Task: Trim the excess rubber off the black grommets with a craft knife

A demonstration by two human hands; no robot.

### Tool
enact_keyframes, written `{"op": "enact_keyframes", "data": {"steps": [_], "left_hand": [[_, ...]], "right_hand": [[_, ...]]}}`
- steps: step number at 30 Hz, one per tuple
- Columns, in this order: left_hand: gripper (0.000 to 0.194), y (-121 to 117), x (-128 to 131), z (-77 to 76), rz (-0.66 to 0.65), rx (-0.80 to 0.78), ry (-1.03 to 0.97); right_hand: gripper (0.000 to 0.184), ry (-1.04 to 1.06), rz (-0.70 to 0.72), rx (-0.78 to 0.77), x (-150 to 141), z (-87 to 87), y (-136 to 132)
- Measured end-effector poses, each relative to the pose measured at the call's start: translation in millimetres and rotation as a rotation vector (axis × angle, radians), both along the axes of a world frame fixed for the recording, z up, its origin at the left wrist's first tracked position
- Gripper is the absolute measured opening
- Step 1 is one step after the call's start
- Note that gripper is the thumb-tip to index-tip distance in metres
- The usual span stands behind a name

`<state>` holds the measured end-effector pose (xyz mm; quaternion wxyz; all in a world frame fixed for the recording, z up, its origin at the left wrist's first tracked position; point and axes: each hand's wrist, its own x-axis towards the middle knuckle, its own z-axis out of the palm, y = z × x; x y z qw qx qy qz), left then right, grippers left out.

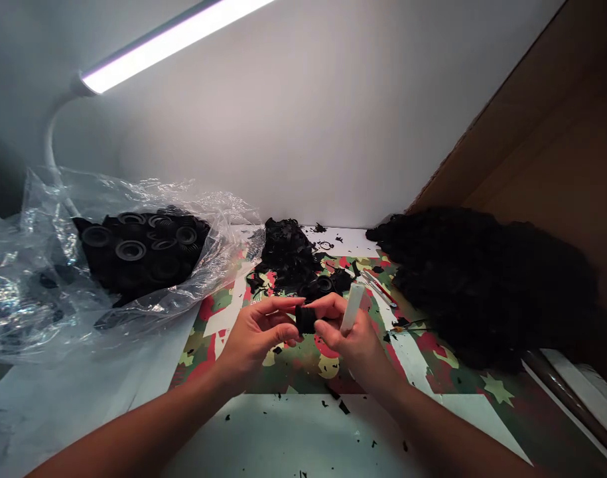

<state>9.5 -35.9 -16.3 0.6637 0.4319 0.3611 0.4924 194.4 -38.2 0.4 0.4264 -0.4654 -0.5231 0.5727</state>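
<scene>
1. Black ribbed part: held between both hands, over the camouflage-patterned sheet on the bench
2. Left hand: thumb and fingers parted only by the part's width, gripping its left end
3. Right hand: thumb and fingers closed on its right end; a pale flat stick also sits in this hand, lower end hidden
4. Clear plastic bag, at left: contains round black pieces
5. Black scraps: heaped beyond the hands
6. Larger black pile: at right, beside brown cardboard
</scene>
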Motion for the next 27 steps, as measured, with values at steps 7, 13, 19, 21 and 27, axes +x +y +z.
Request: {"op": "enact_keyframes", "data": {"steps": [7,13,19,21,27], "left_hand": [[0.034,5.2,-7.8,-1.9,0.085,0.176,0.525],[0.039,1.6,-5.1,-3.3,0.065,0.599,0.644],[0.051,-3.2,-8.7,8.2,0.002,0.655,0.596],[0.051,-2.4,-10.0,8.6,-0.031,0.669,0.586],[0.038,-4.7,-3.7,6.7,0.045,0.625,0.501]], "right_hand": [[0.033,0.349,0.163,-0.217,7.0,1.4,2.8],[0.03,0.381,0.179,-0.288,4.8,0.8,3.5],[0.023,0.424,0.199,-0.323,4.7,-1.5,5.1],[0.022,0.437,0.206,-0.325,3.9,-0.1,4.8],[0.029,0.279,0.176,-0.278,-3.6,-3.3,0.8]]}}
